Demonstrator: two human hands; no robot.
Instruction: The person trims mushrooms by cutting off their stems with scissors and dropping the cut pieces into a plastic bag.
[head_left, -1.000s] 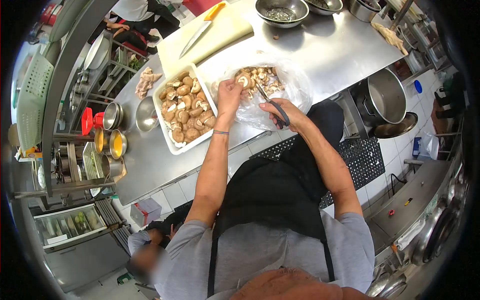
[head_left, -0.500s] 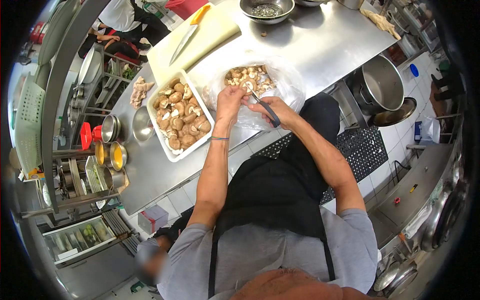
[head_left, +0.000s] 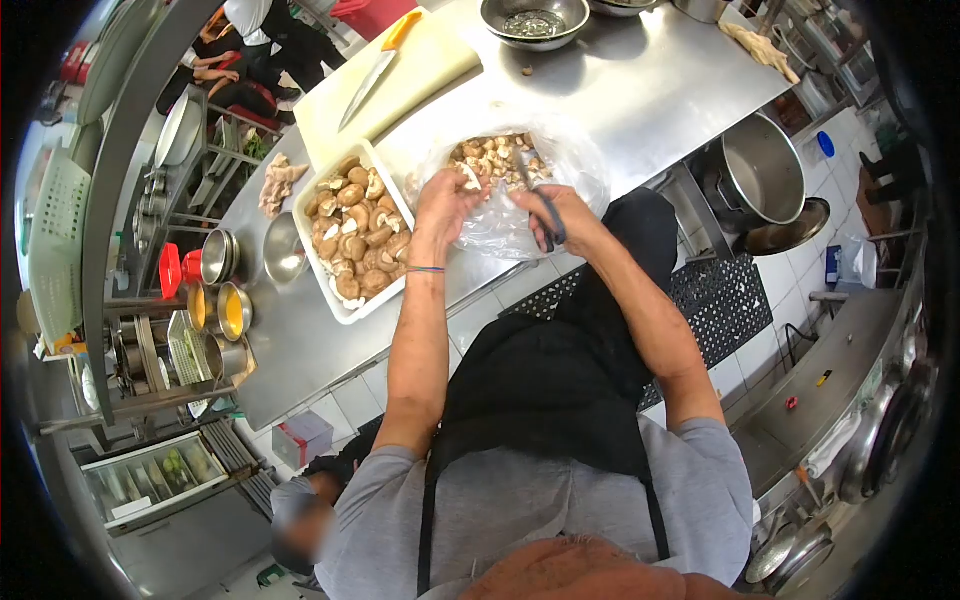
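My left hand (head_left: 447,206) is closed on a mushroom (head_left: 469,180), its pale underside showing, at the left side of a clear plastic bag (head_left: 575,165). Dark-handled scissors (head_left: 551,214) are gripped in my right hand (head_left: 569,220), blades pointing up over the bag and apart from the mushroom. Inside the bag lie many small pale and brown mushroom pieces (head_left: 500,158). Just left of my left hand stands a white rectangular tub (head_left: 347,312) heaped with brown mushroom caps (head_left: 372,238).
A knife with an orange handle (head_left: 370,85) rests on a cream cutting board (head_left: 440,62). Metal bowls (head_left: 535,38) stand at the table's far side, and another bowl (head_left: 285,248) sits left of the tub. A large pot (head_left: 762,165) is to the right. Other people are nearby.
My left hand has moved left with the mushroom, away from the scissors. My right hand has turned the scissors so the blades point more upward.
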